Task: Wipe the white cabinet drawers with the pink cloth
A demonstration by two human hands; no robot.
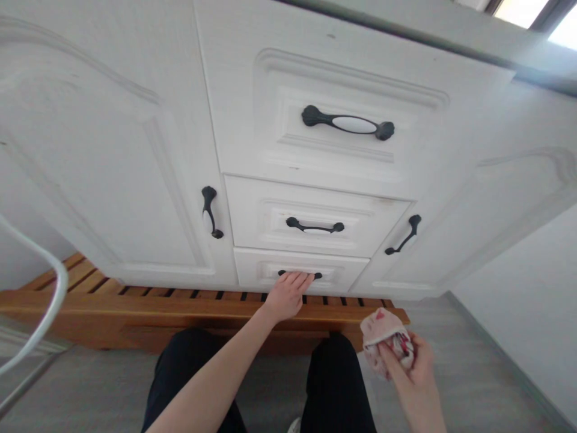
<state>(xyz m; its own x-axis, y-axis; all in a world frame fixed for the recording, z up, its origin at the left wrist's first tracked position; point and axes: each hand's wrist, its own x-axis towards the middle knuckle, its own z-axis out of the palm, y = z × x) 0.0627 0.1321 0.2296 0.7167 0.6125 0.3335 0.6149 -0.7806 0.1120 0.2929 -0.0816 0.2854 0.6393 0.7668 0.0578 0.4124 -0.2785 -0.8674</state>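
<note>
A: Where is the left hand?

B: The left hand point(288, 294) is up at the bottom drawer point(345, 274), its fingers laid over the dark handle point(318, 276). Both ends of that handle show past the hand. Whether the fingers curl right round it, I cannot tell — the back of the hand hides them.

A: Is the drawer pulled out?

B: Its front looks flush with the rest of the white cabinet point(383, 72).

A: And the right hand?

B: The right hand point(419, 367) is lower and off to the right, clamped on a bunched pink cloth point(376, 325). The thumb presses into the folds, where white and red patches show.

A: Where is the cloth, exactly?

B: In front of the right end of the slatted wooden platform point(193, 305), beside the person's dark-trousered knee point(340, 379). From this angle I cannot tell if it touches the wood.

A: What sits above the left hand?

B: Two more drawers, each with a handle of its own: the middle handle point(314, 227) and the larger top handle point(354, 124). Doors flank them, and a white cable point(56, 300) loops in at the left edge.
</note>
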